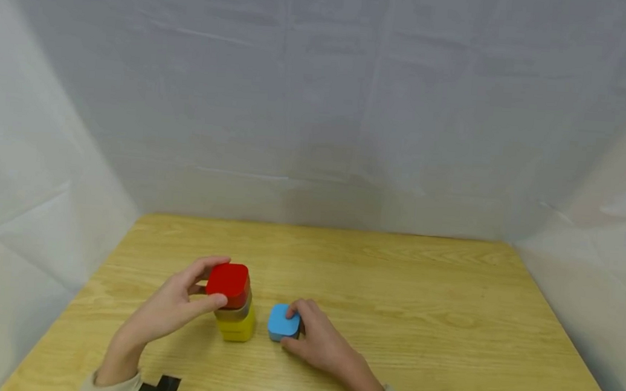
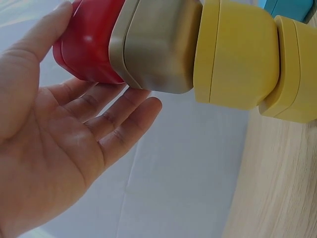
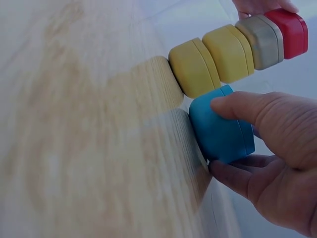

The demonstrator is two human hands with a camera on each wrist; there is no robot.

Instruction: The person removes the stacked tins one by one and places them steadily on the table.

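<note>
We see a stack of four blocks on the near left part of the wooden table (image 1: pixel 395 274): two yellow blocks (image 1: pixel 236 328) at the bottom, a grey block (image 1: pixel 233 312) above them, and a red block (image 1: pixel 228 281) on top. Our left hand (image 1: pixel 174 308) is at the left side of the stack, thumb and forefinger around the red block; from the left wrist view the other fingers (image 2: pixel 124 124) lie loose and straight beneath it, so the hold looks light rather than clenched. Just to the right of the stack, a blue block (image 1: pixel 283 322) sits on the table, and our right hand (image 1: pixel 318 341) grasps it, thumb (image 3: pixel 247 106) on one side and fingers curled around the other.
</note>
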